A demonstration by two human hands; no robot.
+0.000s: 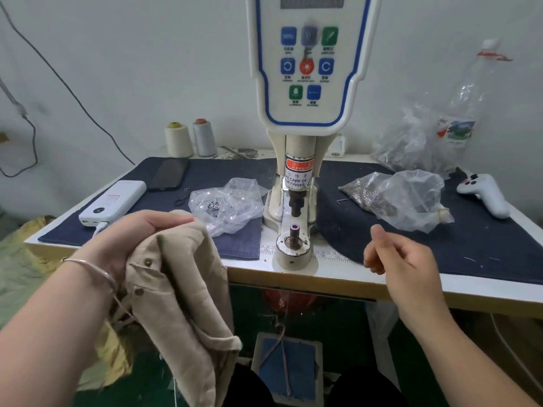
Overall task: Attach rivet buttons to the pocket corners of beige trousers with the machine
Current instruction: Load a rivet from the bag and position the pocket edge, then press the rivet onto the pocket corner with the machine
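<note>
The left hand (138,233) gripped the bunched beige trousers (179,292) left of and below the lower die (294,234); the right hand (402,265) hung loosely curled and empty to its right; judged best: spread the pocket corner flat over the die, fingers outside the punch (296,202), then press the foot pedal (286,368).

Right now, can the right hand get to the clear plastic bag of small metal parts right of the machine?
Probably yes. The right hand holds nothing and hangs at the table's front edge, and the clear plastic bag of small metal parts lies on the dark denim mat just beyond it, with only bare mat between them.
</note>
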